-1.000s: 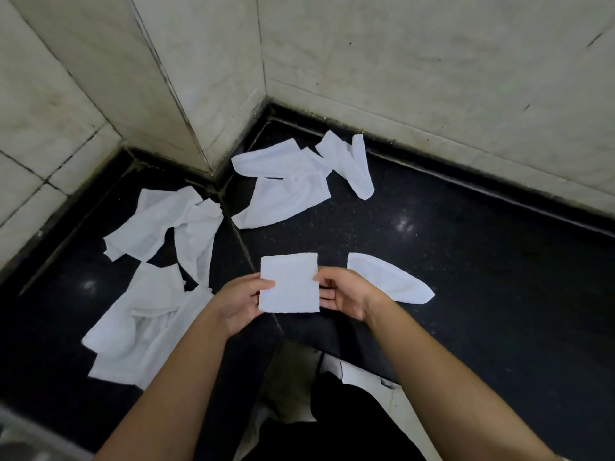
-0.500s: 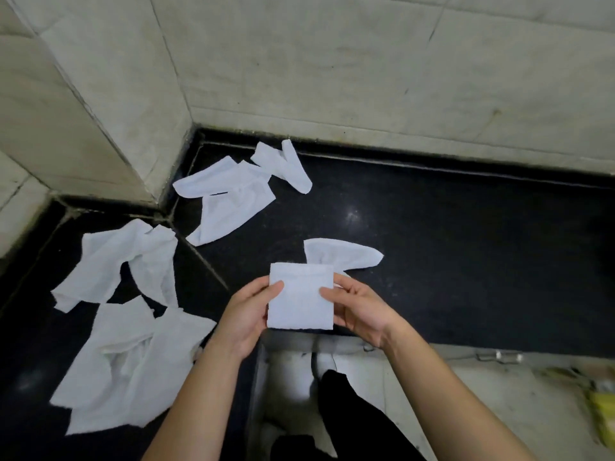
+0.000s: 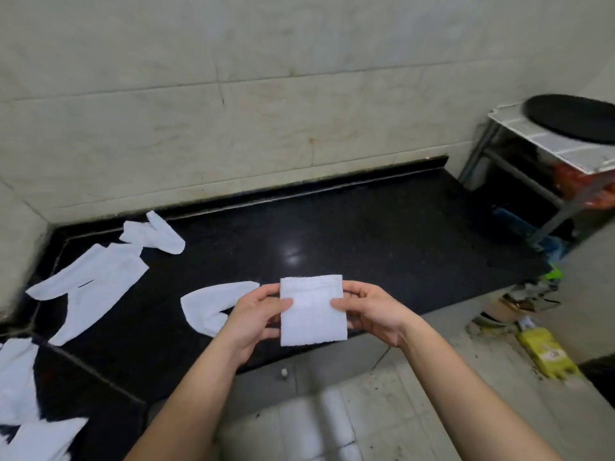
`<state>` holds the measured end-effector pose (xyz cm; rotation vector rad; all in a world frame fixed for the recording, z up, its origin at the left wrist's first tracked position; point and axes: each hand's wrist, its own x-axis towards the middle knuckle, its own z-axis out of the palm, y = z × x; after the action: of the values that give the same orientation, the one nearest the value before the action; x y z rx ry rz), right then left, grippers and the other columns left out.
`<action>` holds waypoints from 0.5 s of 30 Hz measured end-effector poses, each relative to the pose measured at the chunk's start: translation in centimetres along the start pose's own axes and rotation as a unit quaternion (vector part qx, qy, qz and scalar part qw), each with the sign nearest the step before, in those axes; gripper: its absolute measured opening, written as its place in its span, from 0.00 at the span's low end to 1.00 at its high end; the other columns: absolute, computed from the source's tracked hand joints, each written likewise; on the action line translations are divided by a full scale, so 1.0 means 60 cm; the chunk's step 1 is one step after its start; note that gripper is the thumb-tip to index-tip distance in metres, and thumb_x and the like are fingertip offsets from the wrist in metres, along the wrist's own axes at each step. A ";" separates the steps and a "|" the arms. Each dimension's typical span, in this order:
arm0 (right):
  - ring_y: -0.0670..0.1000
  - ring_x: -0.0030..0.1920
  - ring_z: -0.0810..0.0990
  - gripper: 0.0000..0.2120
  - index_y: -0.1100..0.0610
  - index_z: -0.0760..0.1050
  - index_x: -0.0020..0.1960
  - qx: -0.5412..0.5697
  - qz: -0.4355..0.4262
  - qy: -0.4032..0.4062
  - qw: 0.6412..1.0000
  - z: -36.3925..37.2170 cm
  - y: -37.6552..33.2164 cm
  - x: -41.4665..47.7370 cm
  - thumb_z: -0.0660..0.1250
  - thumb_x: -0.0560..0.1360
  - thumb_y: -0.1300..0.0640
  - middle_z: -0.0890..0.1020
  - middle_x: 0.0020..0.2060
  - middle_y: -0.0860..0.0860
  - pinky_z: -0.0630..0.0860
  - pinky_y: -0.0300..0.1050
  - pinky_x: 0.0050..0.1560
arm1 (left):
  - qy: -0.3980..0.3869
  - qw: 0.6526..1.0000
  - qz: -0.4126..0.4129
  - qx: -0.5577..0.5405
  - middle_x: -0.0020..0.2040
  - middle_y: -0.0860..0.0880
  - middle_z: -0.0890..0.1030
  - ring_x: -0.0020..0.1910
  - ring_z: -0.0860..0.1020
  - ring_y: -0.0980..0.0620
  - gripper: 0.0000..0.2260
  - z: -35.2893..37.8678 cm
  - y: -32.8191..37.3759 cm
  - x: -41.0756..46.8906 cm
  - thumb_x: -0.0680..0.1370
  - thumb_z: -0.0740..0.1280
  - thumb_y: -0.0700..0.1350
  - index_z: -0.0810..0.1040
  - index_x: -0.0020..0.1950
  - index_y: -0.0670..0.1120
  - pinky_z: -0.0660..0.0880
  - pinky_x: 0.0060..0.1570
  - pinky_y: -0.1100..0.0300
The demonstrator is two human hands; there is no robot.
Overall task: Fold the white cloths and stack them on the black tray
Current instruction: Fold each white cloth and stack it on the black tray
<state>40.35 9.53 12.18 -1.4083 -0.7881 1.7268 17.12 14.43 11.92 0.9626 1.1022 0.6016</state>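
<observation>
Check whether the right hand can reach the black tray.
Probably not without stepping closer: the black tray sits on a rack well beyond the right hand, which holds the folded cloth. Nothing blocks the way.

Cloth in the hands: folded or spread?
Folded. The white cloth is a small neat rectangle with a layered edge line, pinched at its sides by the left hand and right hand.

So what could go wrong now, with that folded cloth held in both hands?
The folded cloth is pinched only at its side edges by the left hand and right hand, so it could unfold. The black tray sits well away on a white rack to the right; the cloth might slip on that carry.
</observation>
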 end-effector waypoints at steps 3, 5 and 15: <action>0.54 0.54 0.85 0.15 0.58 0.78 0.63 -0.003 -0.005 0.037 0.999 -0.163 -0.013 -0.065 0.68 0.78 0.66 0.85 0.56 0.55 0.81 0.47 0.49 | -0.040 0.998 0.006 0.046 0.53 0.41 0.84 0.49 0.83 0.45 0.12 0.163 0.011 0.044 0.77 0.70 0.39 0.80 0.60 0.45 0.80 0.43 0.51; 0.53 0.54 0.85 0.15 0.57 0.77 0.63 -0.006 -0.006 0.058 0.998 -0.273 -0.020 -0.105 0.69 0.78 0.64 0.85 0.55 0.54 0.81 0.48 0.50 | -0.067 0.996 0.009 0.060 0.53 0.40 0.84 0.51 0.83 0.44 0.12 0.274 0.017 0.073 0.77 0.70 0.39 0.80 0.60 0.45 0.80 0.44 0.50; 0.47 0.47 0.85 0.20 0.55 0.74 0.64 0.050 -0.048 0.140 0.988 -0.651 -0.041 -0.257 0.72 0.75 0.65 0.86 0.46 0.50 0.79 0.42 0.40 | -0.145 0.985 0.005 0.094 0.53 0.40 0.84 0.48 0.83 0.45 0.12 0.702 0.049 0.177 0.77 0.70 0.38 0.81 0.60 0.44 0.80 0.41 0.52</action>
<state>80.65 -2.38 14.21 -1.4771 -0.5971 1.4355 60.31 10.10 15.25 1.1787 0.9036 0.3560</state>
